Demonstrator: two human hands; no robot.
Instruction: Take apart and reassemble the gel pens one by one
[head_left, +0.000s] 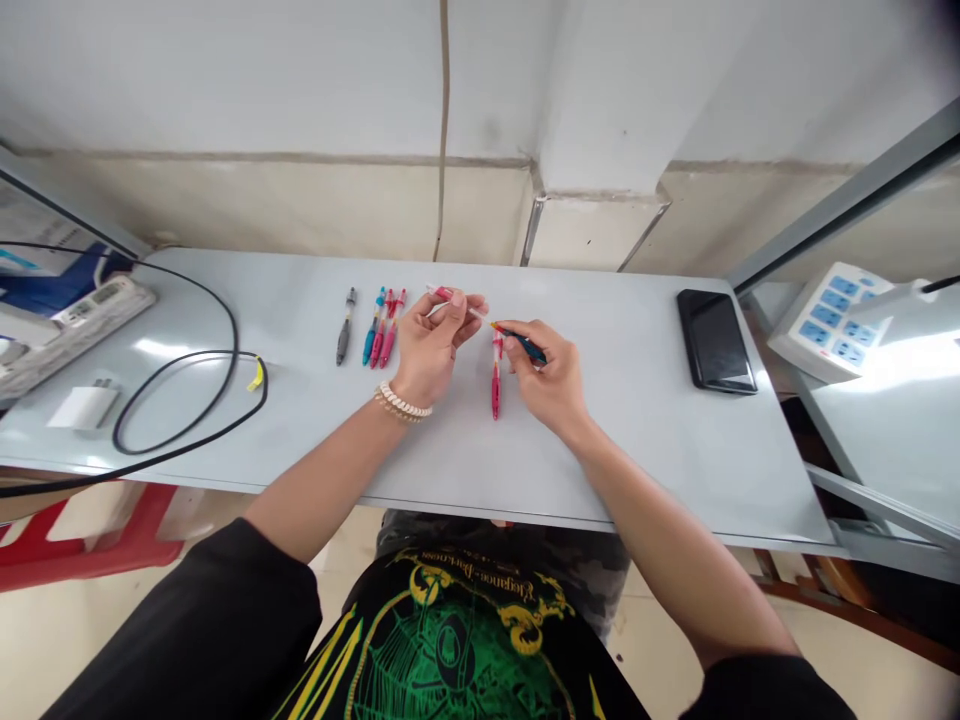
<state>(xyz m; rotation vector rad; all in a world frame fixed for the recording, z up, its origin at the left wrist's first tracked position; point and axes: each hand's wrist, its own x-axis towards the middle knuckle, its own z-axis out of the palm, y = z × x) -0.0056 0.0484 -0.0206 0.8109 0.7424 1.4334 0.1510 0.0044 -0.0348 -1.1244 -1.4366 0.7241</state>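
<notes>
Near table centre, left hand raised off the grey table, fingers pinched together on a thin white refill with a pink end, angled toward the other hand. Right hand just beside it, fingers clamped on a dark teal pen barrel, orange tip pointing left, close to the refill's end; whether touching, cannot tell. Between the hands, flat on the surface, a red pen lying lengthwise toward the wall. Left of the left hand, a row: grey pen, then blue pen, then two pink pens packed close together. Beaded bracelet on left wrist. Far right, black phone face up. Far left, looped black cable, white charger, power strip.
</notes>
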